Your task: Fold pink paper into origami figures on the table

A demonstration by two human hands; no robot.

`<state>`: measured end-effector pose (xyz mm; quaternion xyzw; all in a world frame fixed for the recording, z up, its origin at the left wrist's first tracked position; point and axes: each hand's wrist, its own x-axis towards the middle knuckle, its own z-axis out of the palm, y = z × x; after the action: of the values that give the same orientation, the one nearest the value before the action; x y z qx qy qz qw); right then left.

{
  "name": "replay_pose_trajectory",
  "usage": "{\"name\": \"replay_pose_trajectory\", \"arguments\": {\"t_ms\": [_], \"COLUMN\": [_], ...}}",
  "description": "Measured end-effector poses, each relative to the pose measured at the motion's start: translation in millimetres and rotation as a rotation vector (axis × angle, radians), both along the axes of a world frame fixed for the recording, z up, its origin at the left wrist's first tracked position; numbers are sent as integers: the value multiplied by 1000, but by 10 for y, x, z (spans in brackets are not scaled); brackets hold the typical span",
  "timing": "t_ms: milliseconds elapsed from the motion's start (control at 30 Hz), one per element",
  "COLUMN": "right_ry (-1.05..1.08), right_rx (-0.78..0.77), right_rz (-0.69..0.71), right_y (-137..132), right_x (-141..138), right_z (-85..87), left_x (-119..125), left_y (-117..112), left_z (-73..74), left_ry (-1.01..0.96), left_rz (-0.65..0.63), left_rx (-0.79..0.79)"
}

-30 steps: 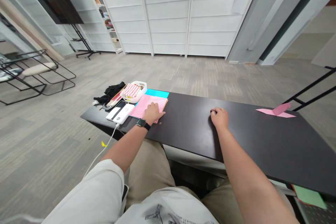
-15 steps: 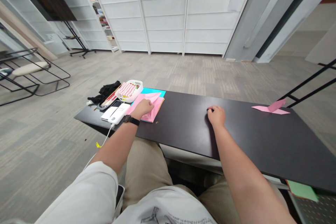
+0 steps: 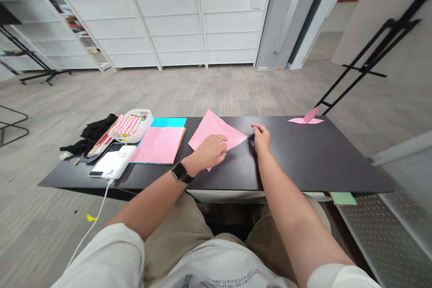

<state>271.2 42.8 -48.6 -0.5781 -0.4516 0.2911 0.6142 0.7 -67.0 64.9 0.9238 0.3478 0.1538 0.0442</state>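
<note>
A square sheet of pink paper (image 3: 211, 123) lies turned cornerwise over the black table, in front of me. My left hand (image 3: 212, 149), with a dark watch on the wrist, covers its near part with the fingers bent onto it; the fingertips' hold is partly hidden. Just off the sheet's right corner is my right hand (image 3: 262, 137), fingers half curled and slightly apart, with nothing visible in them. To the left lies a stack of coloured paper (image 3: 160, 144), pink on top with blue showing behind. A folded pink paper piece (image 3: 306, 120) rests at the table's far right.
On the black table's (image 3: 303, 157) left end are a white basket (image 3: 145, 121) with a pink zigzag-patterned item, a white device (image 3: 116, 162) with a cable, and a black cloth (image 3: 97, 128). A black metal stand (image 3: 364, 67) rises behind the right end.
My left hand has moved right from the paper stack, bringing a pink sheet to the table's middle. My right hand's fingers have loosened beside the sheet. The view has turned right.
</note>
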Motion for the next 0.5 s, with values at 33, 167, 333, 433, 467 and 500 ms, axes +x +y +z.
{"name": "replay_pose_trajectory", "arguments": {"t_ms": [33, 167, 333, 433, 467, 500], "right_ry": [63, 266, 615, 753, 754, 744], "right_rx": [11, 33, -35, -57, -49, -39], "right_rz": [7, 53, 140, 148, 145, 140], "right_y": [6, 41, 76, 61, 45, 23], "right_x": [37, 184, 292, 293, 289, 286], "right_z": [-10, -8, 109, 194, 222, 250], "left_x": [83, 183, 137, 187, 216, 246], "left_y": [-22, -73, 6, 106, 135, 158], "left_z": [-114, -404, -465, -572, -629, -690], "left_ry": [34, 48, -81, -126, -94, -37], "left_rz": [-55, -190, -132, 191, 286, 331], "left_rx": [-20, -91, -183, -78, -46, -38]}}
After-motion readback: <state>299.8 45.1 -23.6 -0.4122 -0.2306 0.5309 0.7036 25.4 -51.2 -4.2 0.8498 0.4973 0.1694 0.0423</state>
